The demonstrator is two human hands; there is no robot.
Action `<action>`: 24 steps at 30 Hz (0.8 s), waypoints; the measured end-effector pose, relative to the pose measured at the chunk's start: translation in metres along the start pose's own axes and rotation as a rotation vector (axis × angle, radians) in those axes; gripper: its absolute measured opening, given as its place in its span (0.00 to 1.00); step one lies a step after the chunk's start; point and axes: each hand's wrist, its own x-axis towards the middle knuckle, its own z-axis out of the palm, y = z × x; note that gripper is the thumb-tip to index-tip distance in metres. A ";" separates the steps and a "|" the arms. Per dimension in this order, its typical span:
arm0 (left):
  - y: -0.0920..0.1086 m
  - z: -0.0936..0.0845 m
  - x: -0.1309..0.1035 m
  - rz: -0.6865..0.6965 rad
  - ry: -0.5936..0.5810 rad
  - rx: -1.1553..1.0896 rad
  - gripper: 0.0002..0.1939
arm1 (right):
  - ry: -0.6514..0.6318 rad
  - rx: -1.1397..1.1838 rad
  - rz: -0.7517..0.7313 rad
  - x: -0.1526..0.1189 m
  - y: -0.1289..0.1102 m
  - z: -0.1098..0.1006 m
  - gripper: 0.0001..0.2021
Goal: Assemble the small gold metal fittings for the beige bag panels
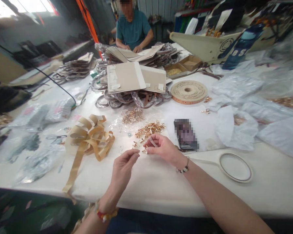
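My left hand (124, 166) is closed, thumb pressed on the index finger; what lies in the pinch is too small to make out. Just to its right, my right hand (163, 149) pinches a small gold-coloured metal fitting (146, 150) between its fingertips. A thin whitish strip (152, 141) shows across those fingers. Behind the hands spreads a loose pile of gold-coloured metal fittings (150, 128), a few lying apart near the fingertips. More of them sit on a clear plastic bag (132, 116) beyond the pile.
A tan ribbon (78, 162) lies curled at left. On the right are a phone (186, 135) and a tape roll (236, 167). Farther back stand a coiled strap roll (188, 92), stacked beige panels (125, 76), plastic bags (236, 83) and a bottle (244, 47). A person (133, 27) sits opposite.
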 end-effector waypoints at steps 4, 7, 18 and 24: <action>0.005 0.004 -0.002 -0.052 -0.065 -0.085 0.24 | -0.018 0.015 0.006 -0.001 -0.001 0.001 0.17; 0.007 0.008 -0.001 -0.034 -0.109 -0.150 0.27 | -0.026 -0.001 0.006 -0.002 -0.001 0.000 0.17; 0.009 0.011 0.002 -0.102 -0.171 -0.228 0.29 | -0.047 -0.014 0.008 -0.003 -0.001 0.001 0.16; 0.007 0.002 0.002 0.075 -0.087 -0.059 0.21 | -0.021 0.006 0.067 -0.003 -0.004 0.002 0.17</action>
